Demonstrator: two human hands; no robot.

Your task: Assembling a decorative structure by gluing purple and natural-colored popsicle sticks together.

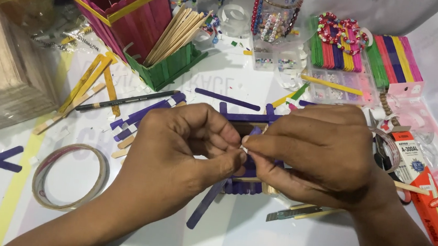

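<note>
Your left hand and right hand meet over the purple stick frame, which lies on the white table at the middle of the scene; both hands are pinched shut, thumb and forefinger tips touching on a small white scrap, most likely a bit of tape or its backing, though it is too small to be sure. The frame sits directly under your knuckles, largely hidden, with a loose purple stick slanting out from its lower left corner. As I judge it, you are at the peeling or placing step on the frame's upper edge; the next move calls for a steady pinch and a clean press down onto the sticks without shifting them. Left of the frame lies a roll of clear tape; just right of it, scissors and an orange cutter pack; below its right corner, a cutter blade; behind the frame, a green stick holder.
</note>
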